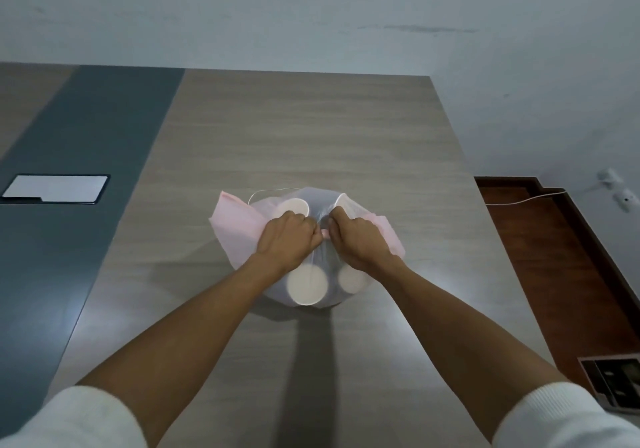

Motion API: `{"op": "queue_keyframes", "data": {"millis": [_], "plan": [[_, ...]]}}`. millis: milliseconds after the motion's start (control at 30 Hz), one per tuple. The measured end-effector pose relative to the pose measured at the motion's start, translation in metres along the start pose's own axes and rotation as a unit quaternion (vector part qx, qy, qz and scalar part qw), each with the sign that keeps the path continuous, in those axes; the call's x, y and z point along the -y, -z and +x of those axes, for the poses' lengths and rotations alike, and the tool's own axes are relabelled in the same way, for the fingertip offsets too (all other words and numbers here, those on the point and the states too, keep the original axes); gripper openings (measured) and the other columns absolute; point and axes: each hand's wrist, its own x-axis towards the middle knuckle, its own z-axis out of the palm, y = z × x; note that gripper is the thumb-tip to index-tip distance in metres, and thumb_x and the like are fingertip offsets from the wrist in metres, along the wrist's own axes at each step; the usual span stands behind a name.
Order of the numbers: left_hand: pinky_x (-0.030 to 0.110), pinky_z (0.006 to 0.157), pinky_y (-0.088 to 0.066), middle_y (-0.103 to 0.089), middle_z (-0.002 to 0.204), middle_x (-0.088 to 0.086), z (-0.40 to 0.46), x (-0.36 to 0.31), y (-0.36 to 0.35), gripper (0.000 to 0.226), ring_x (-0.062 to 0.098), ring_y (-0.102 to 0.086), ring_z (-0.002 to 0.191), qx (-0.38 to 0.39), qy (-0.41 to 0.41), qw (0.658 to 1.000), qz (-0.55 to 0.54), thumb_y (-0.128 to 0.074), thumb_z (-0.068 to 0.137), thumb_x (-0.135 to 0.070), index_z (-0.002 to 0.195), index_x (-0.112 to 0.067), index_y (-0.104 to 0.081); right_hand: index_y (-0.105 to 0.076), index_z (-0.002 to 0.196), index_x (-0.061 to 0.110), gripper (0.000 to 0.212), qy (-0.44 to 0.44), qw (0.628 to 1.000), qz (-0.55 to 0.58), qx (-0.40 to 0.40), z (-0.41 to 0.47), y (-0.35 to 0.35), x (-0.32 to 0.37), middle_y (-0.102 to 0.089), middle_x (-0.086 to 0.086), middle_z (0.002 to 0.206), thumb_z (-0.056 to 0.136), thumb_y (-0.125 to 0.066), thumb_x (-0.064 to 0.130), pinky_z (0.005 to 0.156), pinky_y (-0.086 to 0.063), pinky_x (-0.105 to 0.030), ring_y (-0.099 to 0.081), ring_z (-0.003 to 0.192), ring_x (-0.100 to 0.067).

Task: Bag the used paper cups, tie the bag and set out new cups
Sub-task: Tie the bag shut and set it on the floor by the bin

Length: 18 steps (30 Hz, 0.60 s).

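Note:
A thin pink plastic bag [235,226] sits on the middle of the wooden table [311,129]. Several white paper cups show through it, one at the near side [307,286], another beside it [350,278] and one at the far side [292,207]. My left hand [287,240] and my right hand [356,240] meet above the bag's middle, each gripping a gathered flap of the bag. The fingertips and the plastic between them are hidden by the knuckles.
A dark grey strip [79,177] runs down the table's left side, with a white pad in a dark frame [55,188] set in it. The table's right edge drops to a red-brown floor [554,264] with a white cable [519,200]. A small box [616,382] lies at the lower right.

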Motion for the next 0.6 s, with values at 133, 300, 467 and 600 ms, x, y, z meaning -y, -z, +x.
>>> {"op": "queue_keyframes", "data": {"millis": [133,300,467,600], "plan": [[0.034,0.059,-0.032,-0.07,0.089,0.006,0.003,0.002,-0.001,0.039,0.026,-0.061,0.082,0.007,0.006,1.0,-0.003,-0.039,0.101,-0.049,0.075,-0.021,-0.049,-0.047,0.102,0.021,0.028,-0.017,1.0,0.018,0.019,0.005,0.003,-0.001,-0.069,-0.006,0.079,0.107,-0.031,0.044,0.061,-0.042,-0.039,-0.062,0.067,-0.03],[0.033,0.06,-0.038,-0.07,0.092,0.003,0.006,0.004,0.001,0.046,0.025,-0.065,0.083,0.023,-0.005,1.0,0.007,-0.038,0.102,-0.054,0.087,-0.018,-0.064,-0.045,0.097,0.021,0.062,0.009,0.99,-0.102,0.091,0.009,0.042,-0.014,-0.069,-0.006,0.085,0.091,-0.029,0.08,0.069,-0.038,-0.039,-0.056,0.07,-0.029],[0.032,0.06,-0.04,-0.07,0.091,0.004,0.01,0.002,0.003,0.042,0.027,-0.065,0.084,0.045,0.006,0.998,0.037,-0.043,0.101,-0.05,0.091,-0.017,-0.067,-0.061,0.1,0.031,0.046,0.015,0.921,-0.336,0.197,0.015,0.11,-0.042,-0.072,0.0,0.104,0.091,-0.044,0.073,0.097,-0.031,-0.045,-0.068,0.101,-0.024],[0.031,0.06,-0.034,-0.071,0.093,0.006,0.015,-0.008,0.003,0.03,0.027,-0.065,0.085,0.057,0.014,0.995,0.076,-0.047,0.098,-0.037,0.092,-0.017,-0.068,-0.07,0.116,0.035,0.036,-0.116,0.954,0.119,0.25,0.011,0.128,-0.041,-0.07,0.008,0.118,0.081,-0.078,0.042,0.084,-0.049,-0.028,-0.067,0.106,-0.016]]}}
